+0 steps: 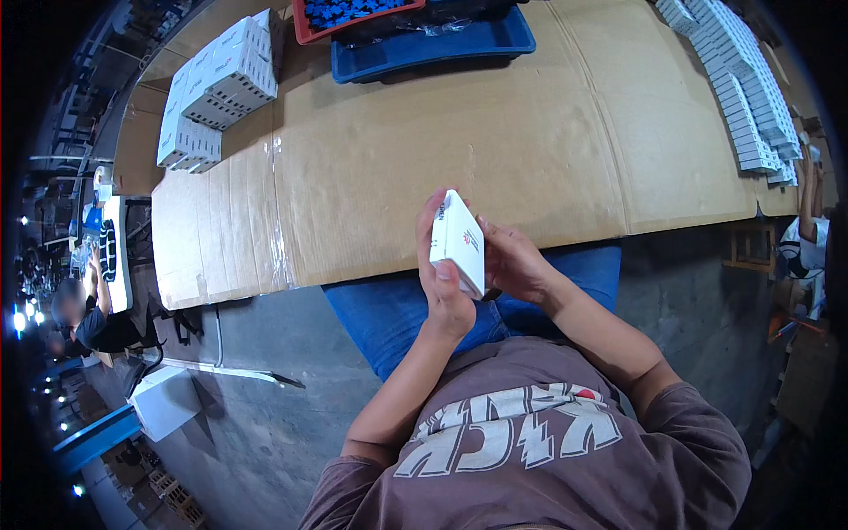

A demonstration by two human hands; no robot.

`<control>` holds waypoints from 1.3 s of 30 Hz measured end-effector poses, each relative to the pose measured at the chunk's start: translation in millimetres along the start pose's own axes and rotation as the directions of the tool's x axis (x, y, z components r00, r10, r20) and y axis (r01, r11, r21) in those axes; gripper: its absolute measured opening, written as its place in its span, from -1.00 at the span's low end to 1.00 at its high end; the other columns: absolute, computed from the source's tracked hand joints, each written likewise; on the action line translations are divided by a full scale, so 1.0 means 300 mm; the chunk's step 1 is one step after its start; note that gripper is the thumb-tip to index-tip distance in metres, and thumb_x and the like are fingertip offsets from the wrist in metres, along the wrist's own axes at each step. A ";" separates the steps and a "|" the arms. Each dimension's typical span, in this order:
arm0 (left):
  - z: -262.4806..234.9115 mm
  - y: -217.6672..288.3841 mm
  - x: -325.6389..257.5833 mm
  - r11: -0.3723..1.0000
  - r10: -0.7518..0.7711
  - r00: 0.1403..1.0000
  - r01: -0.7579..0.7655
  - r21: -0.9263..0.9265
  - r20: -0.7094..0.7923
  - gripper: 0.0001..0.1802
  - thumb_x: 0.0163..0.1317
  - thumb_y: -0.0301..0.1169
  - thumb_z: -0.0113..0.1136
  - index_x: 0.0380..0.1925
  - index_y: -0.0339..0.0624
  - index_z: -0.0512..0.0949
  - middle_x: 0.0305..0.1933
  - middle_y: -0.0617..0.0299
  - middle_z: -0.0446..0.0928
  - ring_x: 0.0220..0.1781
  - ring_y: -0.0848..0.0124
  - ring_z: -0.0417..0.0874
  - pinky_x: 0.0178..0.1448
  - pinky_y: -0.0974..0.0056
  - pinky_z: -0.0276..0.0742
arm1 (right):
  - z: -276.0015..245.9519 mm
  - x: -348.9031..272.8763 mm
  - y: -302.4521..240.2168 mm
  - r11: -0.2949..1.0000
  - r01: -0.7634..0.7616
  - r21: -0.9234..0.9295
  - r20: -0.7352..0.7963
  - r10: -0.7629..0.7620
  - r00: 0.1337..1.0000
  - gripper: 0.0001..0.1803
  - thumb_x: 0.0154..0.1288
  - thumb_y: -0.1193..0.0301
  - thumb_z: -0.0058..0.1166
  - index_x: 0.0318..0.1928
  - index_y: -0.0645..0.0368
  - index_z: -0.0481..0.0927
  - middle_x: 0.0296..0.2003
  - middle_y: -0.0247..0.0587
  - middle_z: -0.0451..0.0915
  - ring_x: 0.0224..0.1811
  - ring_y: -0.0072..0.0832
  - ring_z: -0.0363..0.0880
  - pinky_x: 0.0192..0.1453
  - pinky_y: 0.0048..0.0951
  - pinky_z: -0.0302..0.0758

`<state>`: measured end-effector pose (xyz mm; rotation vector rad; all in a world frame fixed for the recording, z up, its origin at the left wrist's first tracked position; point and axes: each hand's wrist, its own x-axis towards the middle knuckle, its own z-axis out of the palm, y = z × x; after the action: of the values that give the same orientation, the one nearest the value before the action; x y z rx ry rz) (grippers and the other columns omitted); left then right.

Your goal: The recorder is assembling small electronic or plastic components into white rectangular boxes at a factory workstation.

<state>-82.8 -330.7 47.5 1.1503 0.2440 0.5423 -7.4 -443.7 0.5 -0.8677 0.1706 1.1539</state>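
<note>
A small white cardboard box (460, 240) with a coloured mark on its face is held up just over the near edge of the table, above my lap. My left hand (439, 287) grips it from the left side, thumb on its lower front and fingers behind. On the other side, my right hand (515, 263) has its fingers closed at the box's right edge; part of those fingers is hidden behind the box. The box stands tilted between the two hands.
Cardboard covers the table (424, 150). Stacked white boxes (216, 84) stand at the far left, with long rows of white boxes (738, 84) at the far right. A blue tray (433, 55) and a red tray (358, 19) of blue pieces sit at the back. Other people work at both sides.
</note>
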 end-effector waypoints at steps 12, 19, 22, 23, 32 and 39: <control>0.006 -0.012 0.004 0.978 0.111 0.993 -0.117 0.175 0.044 0.11 0.43 0.50 -0.18 0.48 -0.38 0.26 0.45 -0.09 0.29 0.47 0.14 0.40 0.50 0.08 0.30 | -0.007 0.011 0.041 0.985 -0.086 0.147 0.273 0.043 0.961 -0.23 0.54 -0.29 -0.10 0.38 0.08 0.46 0.23 -0.24 0.61 0.27 -0.39 0.60 0.34 -0.18 0.57; -0.030 -0.051 0.014 0.948 0.169 0.979 -0.194 0.253 0.118 0.07 0.46 0.43 -0.12 0.47 -0.44 0.26 0.45 -0.15 0.26 0.44 0.13 0.40 0.50 0.09 0.30 | 0.036 0.002 0.021 0.993 -0.027 0.114 0.172 0.007 0.985 -0.30 0.58 -0.24 -0.09 0.23 0.16 0.57 0.05 -0.22 0.67 0.11 -0.41 0.67 0.18 -0.22 0.63; -0.044 -0.061 0.017 0.937 0.193 0.975 -0.217 0.273 0.114 0.05 0.47 0.39 -0.09 0.49 -0.44 0.24 0.46 -0.15 0.26 0.45 0.13 0.40 0.50 0.09 0.30 | 0.052 -0.015 -0.011 0.998 -0.039 0.054 0.110 0.033 0.993 -0.34 0.60 -0.19 -0.06 0.23 0.15 0.58 0.05 -0.23 0.67 0.10 -0.45 0.67 0.15 -0.25 0.63; -0.053 -0.066 0.018 0.924 0.212 0.969 -0.242 0.297 0.129 0.02 0.48 0.34 -0.07 0.50 -0.44 0.22 0.48 -0.16 0.25 0.46 0.11 0.40 0.52 0.07 0.29 | 0.061 -0.022 -0.025 0.999 -0.042 -0.011 0.066 0.043 0.997 -0.36 0.61 -0.16 -0.03 0.25 0.16 0.58 0.08 -0.23 0.66 0.12 -0.47 0.65 0.16 -0.26 0.63; -0.073 -0.059 0.042 0.814 0.237 0.933 -0.342 0.470 0.270 0.03 0.39 0.16 -0.05 0.62 -0.40 0.01 0.56 -0.20 0.24 0.48 0.06 0.39 0.56 0.03 0.25 | 0.172 -0.104 -0.072 0.921 0.308 -0.237 -0.068 -0.332 0.941 -0.43 0.57 0.15 0.22 0.36 0.30 0.50 0.10 -0.13 0.65 0.12 -0.50 0.63 0.16 -0.37 0.60; -0.057 -0.048 0.039 0.809 0.247 0.947 -0.319 0.493 0.205 0.02 0.41 0.22 -0.06 0.52 -0.50 0.17 0.33 -0.26 0.40 0.38 -0.03 0.42 0.37 -0.03 0.44 | 0.207 -0.109 -0.025 0.878 0.383 -0.287 -0.027 -0.408 0.913 -0.37 0.60 0.35 0.15 0.53 0.22 0.27 0.28 -0.07 0.55 0.30 -0.43 0.53 0.40 -0.39 0.46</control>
<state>-76.5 -315.4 28.5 1.7694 0.1022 0.6835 -34.0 -426.4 63.6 -1.1414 -0.1006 0.7617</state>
